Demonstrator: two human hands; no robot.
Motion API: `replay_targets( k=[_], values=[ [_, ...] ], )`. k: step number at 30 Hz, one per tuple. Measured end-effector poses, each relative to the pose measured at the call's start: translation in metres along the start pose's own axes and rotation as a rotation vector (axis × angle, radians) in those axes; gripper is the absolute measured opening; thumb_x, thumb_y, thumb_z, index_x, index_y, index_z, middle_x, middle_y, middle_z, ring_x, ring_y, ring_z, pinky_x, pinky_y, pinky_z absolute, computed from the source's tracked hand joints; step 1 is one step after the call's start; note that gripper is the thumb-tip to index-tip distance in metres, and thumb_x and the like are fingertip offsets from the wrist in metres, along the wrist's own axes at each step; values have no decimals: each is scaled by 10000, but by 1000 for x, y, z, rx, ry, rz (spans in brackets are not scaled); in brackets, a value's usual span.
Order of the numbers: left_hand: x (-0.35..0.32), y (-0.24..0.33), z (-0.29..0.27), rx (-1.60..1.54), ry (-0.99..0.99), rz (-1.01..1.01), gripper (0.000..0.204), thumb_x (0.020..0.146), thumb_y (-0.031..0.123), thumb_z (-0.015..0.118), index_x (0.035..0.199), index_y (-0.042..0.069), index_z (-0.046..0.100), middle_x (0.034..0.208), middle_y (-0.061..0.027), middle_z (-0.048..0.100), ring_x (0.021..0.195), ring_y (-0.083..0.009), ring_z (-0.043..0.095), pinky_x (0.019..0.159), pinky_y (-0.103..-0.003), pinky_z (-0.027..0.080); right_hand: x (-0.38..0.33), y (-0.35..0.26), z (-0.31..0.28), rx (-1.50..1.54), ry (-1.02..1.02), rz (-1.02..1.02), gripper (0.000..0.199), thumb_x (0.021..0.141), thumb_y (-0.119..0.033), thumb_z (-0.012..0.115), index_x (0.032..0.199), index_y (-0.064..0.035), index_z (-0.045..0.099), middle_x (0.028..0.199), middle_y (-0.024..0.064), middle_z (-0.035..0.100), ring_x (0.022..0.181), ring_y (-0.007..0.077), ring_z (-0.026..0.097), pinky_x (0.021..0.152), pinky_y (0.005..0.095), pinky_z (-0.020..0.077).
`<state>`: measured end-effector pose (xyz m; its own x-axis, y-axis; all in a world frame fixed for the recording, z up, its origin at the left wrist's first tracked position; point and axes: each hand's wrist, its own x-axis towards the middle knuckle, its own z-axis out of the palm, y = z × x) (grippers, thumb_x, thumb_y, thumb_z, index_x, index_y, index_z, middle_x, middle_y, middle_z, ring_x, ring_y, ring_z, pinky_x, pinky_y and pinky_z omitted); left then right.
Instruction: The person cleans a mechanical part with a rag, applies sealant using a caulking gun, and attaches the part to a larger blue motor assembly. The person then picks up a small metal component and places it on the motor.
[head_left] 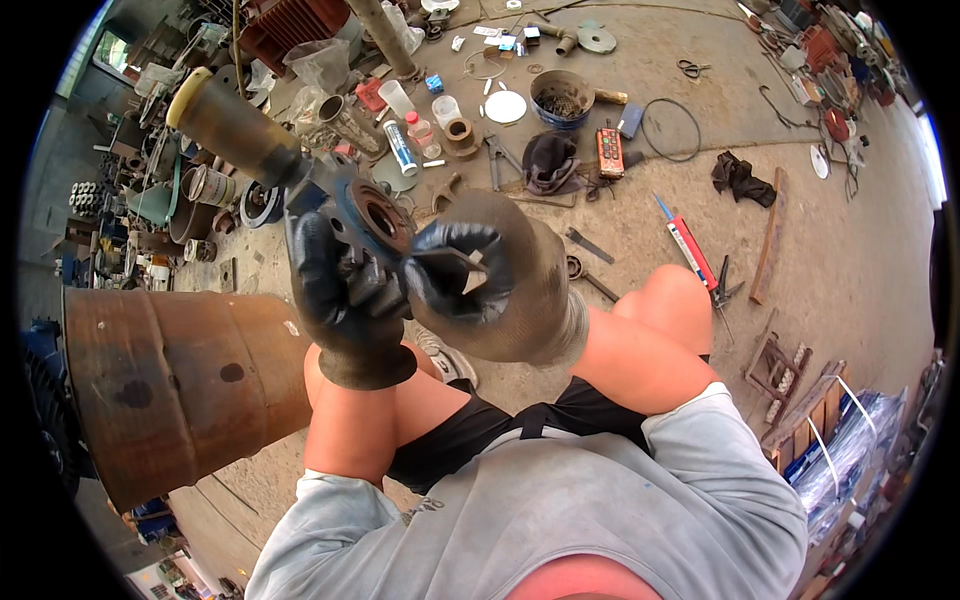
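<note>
A rusty drum blocks the left; bare concrete floor lies open rightward beyond scattered tools.

Bare concrete floor in daylight, scattered tools, rusty steel drum on its side, cluttered workshop edges

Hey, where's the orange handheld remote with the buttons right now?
In the head view, the orange button remote lies on the concrete floor, upper centre, between a dark crumpled cloth and a black wire loop.
</note>
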<state>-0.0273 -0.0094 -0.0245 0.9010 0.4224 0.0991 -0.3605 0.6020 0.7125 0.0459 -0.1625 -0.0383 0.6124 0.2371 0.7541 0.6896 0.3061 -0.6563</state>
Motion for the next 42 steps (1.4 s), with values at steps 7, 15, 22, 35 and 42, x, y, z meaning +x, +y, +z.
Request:
replay_targets(
  k=[7,15,22,35,42],
  values=[
    [3,-16,-49,-6,-106,12,591,1158,450,481,1523,-8,561,1377,-198,717,1240,-333,720,1110,-481,575,8,2,4,1,24,65,460,827,-70,865,1212,-50,614,977,147,716,826,396,751,720,415,603],
    [7,2,7,-49,199,296,559,1159,403,450,1522,-14,527,1285,-174,714,1109,-290,726,940,-418,610,27,53,-68,-30,375,46,276,972,-84,843,1166,-53,649,951,18,742,787,89,687,723,264,579],
    [4,32,-50,175,306,247,577,1153,416,456,1540,-8,507,1323,-179,687,1148,-302,700,972,-436,583,-86,156,-372,-478,587,594,159,1021,-197,762,1013,-47,708,871,45,749,781,129,692,697,328,550],
    [-44,54,-124,463,559,210,614,1141,439,467,1571,2,471,1392,-188,638,1221,-323,652,1031,-469,533,-429,325,-307,-692,18,1649,396,989,-435,716,1177,-98,803,1126,166,823,1006,365,789,890,453,600],
    [-67,56,-153,491,688,226,635,1134,452,473,1589,8,452,1429,-192,611,1260,-335,626,1064,-487,506,-319,393,-209,-635,-285,1346,329,987,-348,743,1139,-61,794,970,150,797,853,254,764,771,410,606]
  ],
)
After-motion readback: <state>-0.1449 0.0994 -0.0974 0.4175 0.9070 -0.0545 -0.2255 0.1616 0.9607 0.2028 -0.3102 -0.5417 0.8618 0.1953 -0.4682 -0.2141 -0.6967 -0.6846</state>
